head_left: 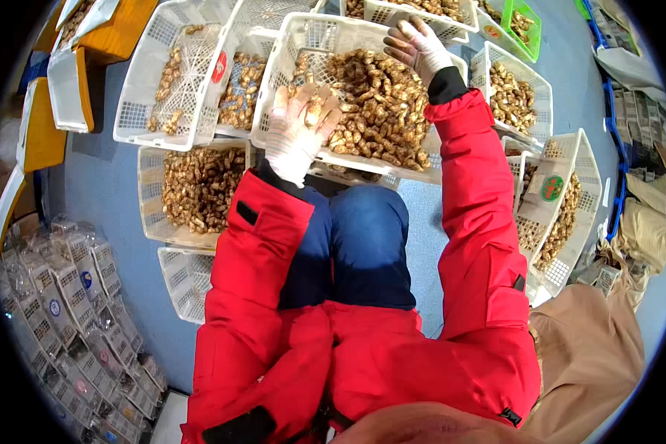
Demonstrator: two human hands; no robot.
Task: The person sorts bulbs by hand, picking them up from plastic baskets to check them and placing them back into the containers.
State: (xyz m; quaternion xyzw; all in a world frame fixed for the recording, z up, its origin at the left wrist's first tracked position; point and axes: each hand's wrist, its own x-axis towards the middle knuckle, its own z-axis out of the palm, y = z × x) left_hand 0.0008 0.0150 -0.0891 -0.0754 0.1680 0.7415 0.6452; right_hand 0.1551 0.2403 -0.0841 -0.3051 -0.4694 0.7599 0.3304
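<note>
Oval crate labels (pixel 552 188) (lettering unreadable)

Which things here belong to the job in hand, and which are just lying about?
Likely in the job:
- left hand
- right hand
- brown knobbly pieces
- large white basket

Seemingly lying about:
- tan cloth, right
- stacked packs, lower left

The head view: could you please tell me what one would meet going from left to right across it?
An orange-and-white box at upper left, a basket of brown pieces at mid-left, the gloved left hand, the gloved right hand, a basket with a green oval label, tan material at far right.
</note>
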